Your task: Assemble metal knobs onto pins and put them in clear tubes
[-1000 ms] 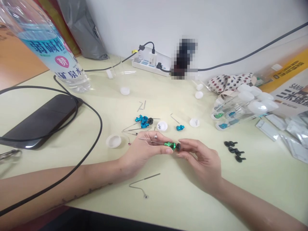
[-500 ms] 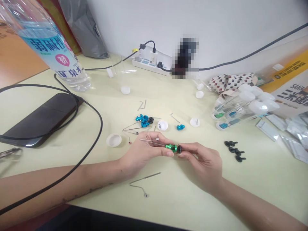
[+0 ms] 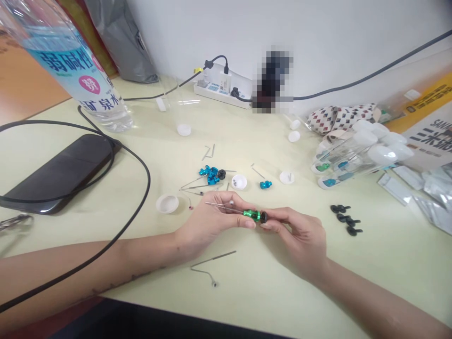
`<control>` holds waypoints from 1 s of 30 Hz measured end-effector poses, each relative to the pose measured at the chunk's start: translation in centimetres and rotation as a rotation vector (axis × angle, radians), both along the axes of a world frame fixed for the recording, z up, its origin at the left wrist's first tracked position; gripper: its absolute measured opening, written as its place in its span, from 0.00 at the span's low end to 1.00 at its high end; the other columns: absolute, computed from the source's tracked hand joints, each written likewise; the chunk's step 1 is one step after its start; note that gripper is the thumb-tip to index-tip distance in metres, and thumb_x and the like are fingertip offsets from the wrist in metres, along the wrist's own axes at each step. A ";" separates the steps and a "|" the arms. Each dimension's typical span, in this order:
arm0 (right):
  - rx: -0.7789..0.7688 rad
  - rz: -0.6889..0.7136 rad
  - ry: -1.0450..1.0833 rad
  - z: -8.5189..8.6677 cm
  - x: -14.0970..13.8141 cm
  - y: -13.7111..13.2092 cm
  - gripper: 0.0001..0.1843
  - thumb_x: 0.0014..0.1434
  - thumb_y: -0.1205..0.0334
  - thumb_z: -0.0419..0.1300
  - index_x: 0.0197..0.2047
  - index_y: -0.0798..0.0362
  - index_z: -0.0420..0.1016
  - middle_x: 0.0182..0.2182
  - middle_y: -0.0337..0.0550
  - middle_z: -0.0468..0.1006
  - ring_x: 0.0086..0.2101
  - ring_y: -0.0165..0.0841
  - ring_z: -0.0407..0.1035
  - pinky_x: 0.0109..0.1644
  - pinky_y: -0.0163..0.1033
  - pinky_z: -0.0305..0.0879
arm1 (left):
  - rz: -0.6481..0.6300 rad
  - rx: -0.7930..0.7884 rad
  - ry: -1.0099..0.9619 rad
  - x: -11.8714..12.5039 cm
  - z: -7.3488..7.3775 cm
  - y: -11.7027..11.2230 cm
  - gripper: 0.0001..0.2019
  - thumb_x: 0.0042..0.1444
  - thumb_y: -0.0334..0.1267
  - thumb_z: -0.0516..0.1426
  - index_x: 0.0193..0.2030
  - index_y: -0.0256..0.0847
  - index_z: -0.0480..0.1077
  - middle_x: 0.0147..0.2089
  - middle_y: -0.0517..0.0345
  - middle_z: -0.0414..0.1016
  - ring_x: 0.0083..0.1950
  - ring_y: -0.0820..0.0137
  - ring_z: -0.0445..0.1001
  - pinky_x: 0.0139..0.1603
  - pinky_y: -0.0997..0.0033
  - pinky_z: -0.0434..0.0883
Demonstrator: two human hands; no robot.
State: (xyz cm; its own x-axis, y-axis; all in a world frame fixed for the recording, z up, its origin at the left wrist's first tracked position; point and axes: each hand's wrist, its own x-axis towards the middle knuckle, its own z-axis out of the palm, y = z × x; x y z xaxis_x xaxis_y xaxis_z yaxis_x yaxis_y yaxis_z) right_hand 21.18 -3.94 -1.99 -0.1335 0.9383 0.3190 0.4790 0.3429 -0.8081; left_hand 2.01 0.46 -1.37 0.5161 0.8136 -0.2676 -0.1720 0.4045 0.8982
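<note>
Between finger and thumb, my left hand (image 3: 221,216) grips a small green metal fitting (image 3: 251,214) with thin metal wires reaching left across the palm. At the fitting's right end sits a black knob (image 3: 263,217), and the fingers of my right hand (image 3: 300,235) are pinched against it. A bent thin metal rod (image 3: 213,259) with a small ring at its end lies below my left hand. Beyond the hands are several blue metal fittings (image 3: 212,174), another blue fitting (image 3: 266,184), and a white cap (image 3: 239,182) holding tiny metal pieces.
Black thumb screws (image 3: 348,220) lie to the right, near capped clear tubes (image 3: 363,150). A dark phone (image 3: 60,174), a looping black cable (image 3: 144,174) and a water bottle (image 3: 74,75) occupy the left. A power strip (image 3: 222,92) runs along the wall.
The view has shifted very slightly. Both hands keep the same hold on the green fitting and its black knob, with no clear movement.
</note>
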 end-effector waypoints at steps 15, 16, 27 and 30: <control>-0.028 -0.011 0.057 -0.6 0.0 -0.1 0.11 0.57 0.69 0.60 0.42 0.46 0.73 0.34 0.33 0.79 0.33 0.26 0.74 0.39 0.30 0.72 | 0.055 0.006 -0.021 0.1 -0.2 0.1 0.09 0.42 0.31 0.67 0.31 0.39 0.75 0.32 0.62 0.79 0.37 0.74 0.75 0.45 0.75 0.70; -0.018 -0.009 0.047 -0.6 0.0 -0.1 0.11 0.57 0.70 0.60 0.42 0.46 0.74 0.34 0.34 0.79 0.32 0.26 0.74 0.37 0.30 0.72 | 0.048 0.003 -0.026 0.1 -0.2 0.1 0.09 0.42 0.31 0.67 0.31 0.39 0.75 0.32 0.63 0.79 0.37 0.74 0.76 0.44 0.75 0.70; -0.020 0.000 0.025 -0.4 0.1 -0.2 0.09 0.57 0.70 0.60 0.39 0.47 0.75 0.32 0.32 0.80 0.29 0.25 0.75 0.33 0.28 0.70 | 0.014 -0.010 -0.050 0.1 0.1 -0.1 0.08 0.43 0.30 0.67 0.31 0.38 0.74 0.32 0.63 0.80 0.37 0.75 0.76 0.43 0.77 0.71; -0.020 0.003 0.013 -0.3 0.1 -0.2 0.08 0.58 0.69 0.60 0.39 0.47 0.75 0.31 0.32 0.80 0.29 0.25 0.75 0.32 0.28 0.69 | 0.011 -0.016 -0.048 0.1 0.1 -0.1 0.08 0.43 0.30 0.67 0.31 0.38 0.74 0.32 0.63 0.80 0.37 0.75 0.76 0.43 0.77 0.70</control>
State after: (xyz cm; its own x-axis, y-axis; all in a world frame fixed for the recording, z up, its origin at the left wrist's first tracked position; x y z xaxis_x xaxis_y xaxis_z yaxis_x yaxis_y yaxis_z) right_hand 21.30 -4.13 -2.27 -0.1326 0.9439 0.3023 0.4669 0.3285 -0.8210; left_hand 2.08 0.38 -1.25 0.5197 0.8150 -0.2562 -0.2189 0.4169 0.8822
